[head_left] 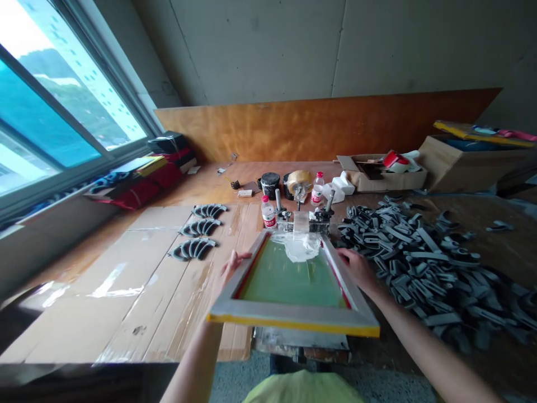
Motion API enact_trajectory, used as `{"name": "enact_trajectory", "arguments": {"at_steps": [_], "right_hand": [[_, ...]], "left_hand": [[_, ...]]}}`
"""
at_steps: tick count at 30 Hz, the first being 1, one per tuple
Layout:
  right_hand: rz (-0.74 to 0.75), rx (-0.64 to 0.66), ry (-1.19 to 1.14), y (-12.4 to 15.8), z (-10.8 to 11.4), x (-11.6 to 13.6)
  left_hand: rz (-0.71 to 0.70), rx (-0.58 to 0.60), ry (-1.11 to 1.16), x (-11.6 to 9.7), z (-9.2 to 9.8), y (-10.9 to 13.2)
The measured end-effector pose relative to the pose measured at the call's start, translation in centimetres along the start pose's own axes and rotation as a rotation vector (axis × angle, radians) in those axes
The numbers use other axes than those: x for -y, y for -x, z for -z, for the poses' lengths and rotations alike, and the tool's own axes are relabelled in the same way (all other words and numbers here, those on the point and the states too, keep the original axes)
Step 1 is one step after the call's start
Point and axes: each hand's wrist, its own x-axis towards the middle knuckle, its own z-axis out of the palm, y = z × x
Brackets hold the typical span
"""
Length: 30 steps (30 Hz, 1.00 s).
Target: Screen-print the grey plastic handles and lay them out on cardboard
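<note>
A person's left hand [230,266] and right hand [356,267] are flanking a framed screen [293,282] above a worktable [213,182], its sides partly hiding their fingers; whether either is grasping anything cannot be told. Grey parts [432,266] are lying heaped at right, curved pieces [195,249] resting on cardboard [121,268] at left.

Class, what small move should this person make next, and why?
Perhaps ease the near edge of the frame down evenly: the left hand and right hand are at its opposite sides, and that edge seems raised above the metal plate.
</note>
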Motion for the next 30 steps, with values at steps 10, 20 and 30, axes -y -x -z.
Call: {"name": "enact_trajectory", "arguments": {"at_steps": [10, 20, 30], "right_hand": [[0.173, 0.292, 0.263, -9.9, -3.2, 7.8], [0.069, 0.341, 0.340, -7.7, -4.0, 6.9], [0.470, 0.542, 0.164, -3.2, -0.5, 5.8]], "left_hand": [[0.180, 0.143, -0.067, 13.6, -0.5, 0.3], [0.184, 0.138, -0.109, 13.8, -0.4, 0.6], [0.202, 0.140, -0.127, 13.1, -0.5, 1.1]]}}
